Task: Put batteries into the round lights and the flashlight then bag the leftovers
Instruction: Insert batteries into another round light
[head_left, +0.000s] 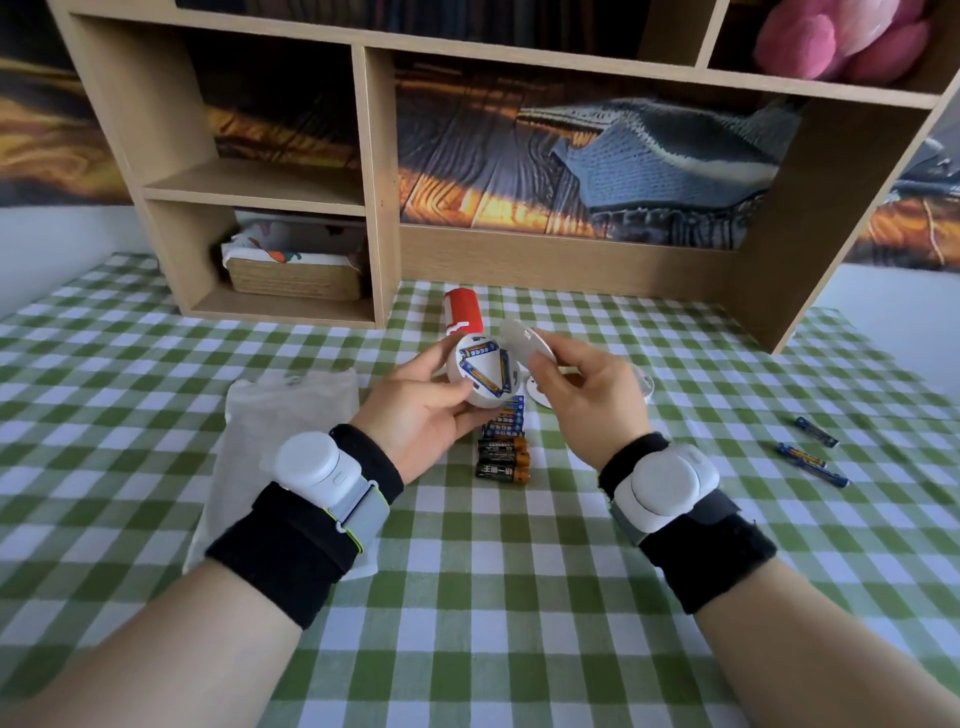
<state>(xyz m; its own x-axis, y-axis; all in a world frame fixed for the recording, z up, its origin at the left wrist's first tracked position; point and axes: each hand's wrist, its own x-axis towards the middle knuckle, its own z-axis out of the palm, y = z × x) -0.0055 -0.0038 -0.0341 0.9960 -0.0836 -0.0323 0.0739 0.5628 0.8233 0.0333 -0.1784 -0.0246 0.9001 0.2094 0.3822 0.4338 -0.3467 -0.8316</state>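
Note:
My left hand (415, 410) grips a white round light (485, 371), its back turned up with three blue batteries set in a triangle. My right hand (582, 389) pinches the light's round back cover (522, 338) just right of it, tilted. Behind stands a red and white flashlight (464, 312). A second round light (540, 391) lies on the cloth, mostly hidden by my right hand. Below the held light sit blue batteries (506, 421) and black and gold batteries (501, 460). Two blue batteries (815, 452) lie far right. A clear bag (270, 447) lies at left.
A green and white checked cloth (493, 597) covers the table. A wooden shelf unit (382, 208) stands at the back, with a woven basket (296, 278) in its lower left cubby. A pink plush (831, 36) sits top right.

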